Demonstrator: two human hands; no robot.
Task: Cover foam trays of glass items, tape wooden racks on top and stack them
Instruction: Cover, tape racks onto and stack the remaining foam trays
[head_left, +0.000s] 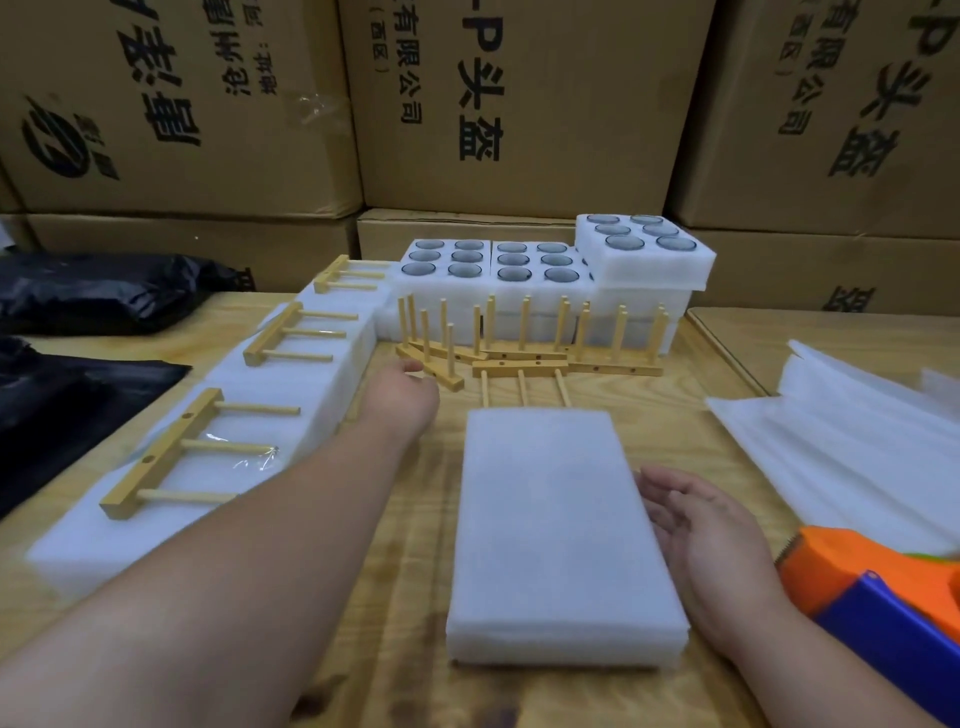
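Head view, single: worn high, faces forward and down, close over wooden table (696, 415); cardboard boxes (519, 104) at 12 o'clock.

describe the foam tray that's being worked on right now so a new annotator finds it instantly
Start at the wooden table and look at its near centre, between the person's forearms. The covered foam tray lies there flat, right hand at its edge. Unlike the covered trays on the left it has no wooden rack on top, and unlike the far trays it shows no glasses.

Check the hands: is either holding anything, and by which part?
Nothing is clearly held. The left hand reaches to the loose wooden racks; whether it grips one cannot be told. The right hand lies open against the covered foam tray's right edge.
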